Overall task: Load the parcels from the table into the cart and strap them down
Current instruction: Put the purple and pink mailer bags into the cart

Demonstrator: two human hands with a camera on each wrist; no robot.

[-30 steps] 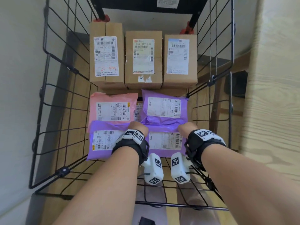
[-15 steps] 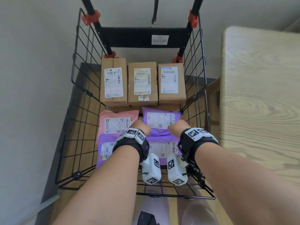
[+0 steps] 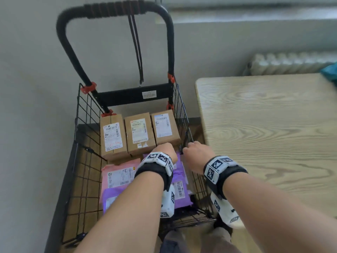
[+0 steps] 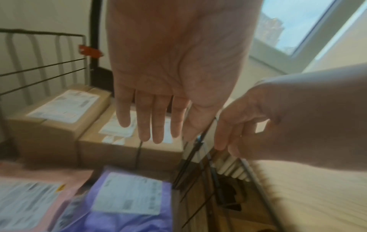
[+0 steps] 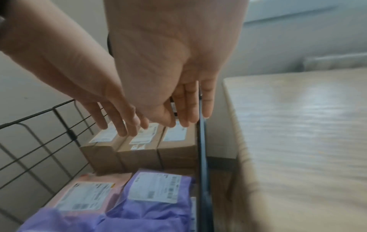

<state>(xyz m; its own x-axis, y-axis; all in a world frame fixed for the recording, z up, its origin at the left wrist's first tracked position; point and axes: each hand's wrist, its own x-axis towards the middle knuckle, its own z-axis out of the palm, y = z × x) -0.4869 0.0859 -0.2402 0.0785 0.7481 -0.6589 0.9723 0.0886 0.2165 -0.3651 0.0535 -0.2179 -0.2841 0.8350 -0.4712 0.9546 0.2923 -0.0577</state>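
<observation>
- Head view: wire cart (image 3: 87,161) at centre frame — three cardboard boxes (image 3: 138,132) along its far end, pink mailer (image 3: 118,177) and purple mailers (image 3: 180,187) nearer.
- Left hand (image 3: 164,151), fingers straight, empty, above the boxes.
- Right hand (image 3: 197,152), fingers extended, at the cart's right wall — contact unclear.

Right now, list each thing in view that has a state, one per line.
left hand: open, fingers straight, holding nothing
right hand: open, by the cart's right wall
cart: loaded, unstrapped
straps: hanging loose from the handle
cardboard boxes: three in a row at the back, sealed
mailer bags: pink and purple, lying flat in front
table: no parcels on the part in view
</observation>
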